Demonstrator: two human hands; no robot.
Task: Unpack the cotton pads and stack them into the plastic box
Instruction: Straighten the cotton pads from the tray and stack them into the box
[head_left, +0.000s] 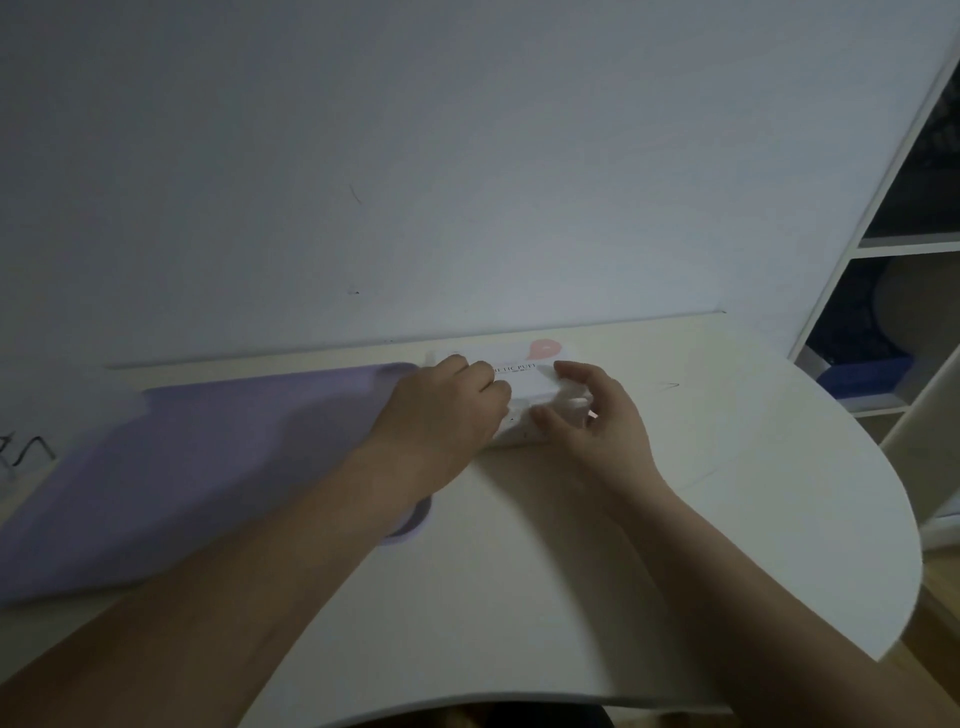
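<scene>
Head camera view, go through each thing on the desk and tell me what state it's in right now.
Cotton pad pack: lying flat at the back edge of the desk; opened or sealed, cannot tell.
Left hand: fingers curled, gripping the pack's left end.
Right hand: pinching crumpled clear wrapping at the pack's near side.
Purple mat: lying flat, left of the pack.
</scene>
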